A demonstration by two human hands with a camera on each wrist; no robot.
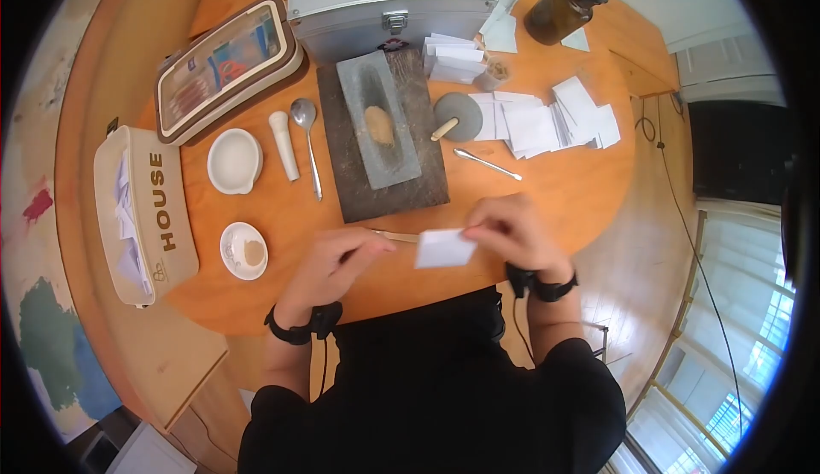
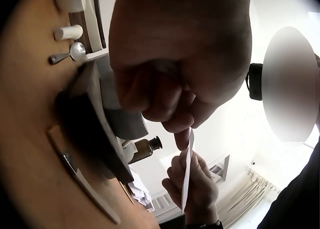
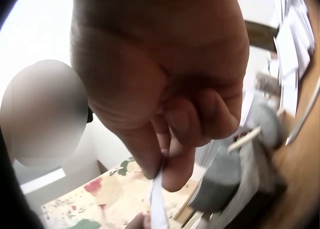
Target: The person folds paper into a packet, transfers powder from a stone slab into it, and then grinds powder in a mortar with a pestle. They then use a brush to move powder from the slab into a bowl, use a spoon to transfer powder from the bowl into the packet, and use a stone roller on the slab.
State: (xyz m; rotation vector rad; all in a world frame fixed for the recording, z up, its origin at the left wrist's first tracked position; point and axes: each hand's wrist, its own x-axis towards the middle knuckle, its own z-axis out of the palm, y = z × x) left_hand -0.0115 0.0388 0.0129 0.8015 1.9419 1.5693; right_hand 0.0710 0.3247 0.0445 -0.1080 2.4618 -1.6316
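My right hand (image 1: 512, 231) pinches one edge of a small folded white paper (image 1: 446, 248) between thumb and forefinger, above the table's near edge. In the right wrist view, this paper (image 3: 158, 204) appears nearly edge-on below the fingertips. My left hand (image 1: 337, 260) is on the other side of the paper, its fingers loosely bent and its fingertips a short gap away in the head view. Behind both hands lies a slim wooden-handled tool (image 1: 397, 237), also seen as a tool (image 2: 95, 194) in the left wrist view.
Ahead, a grey stone trough (image 1: 354, 81) with a brown lump rests on a dark board (image 1: 354, 203). A stone disc (image 1: 465, 111) and white papers (image 1: 530, 128) are right. Left are a spoon (image 1: 303, 114), pestle (image 1: 283, 145), mortar bowl (image 1: 224, 139), powder dish (image 1: 232, 262) and bin (image 1: 175, 243).
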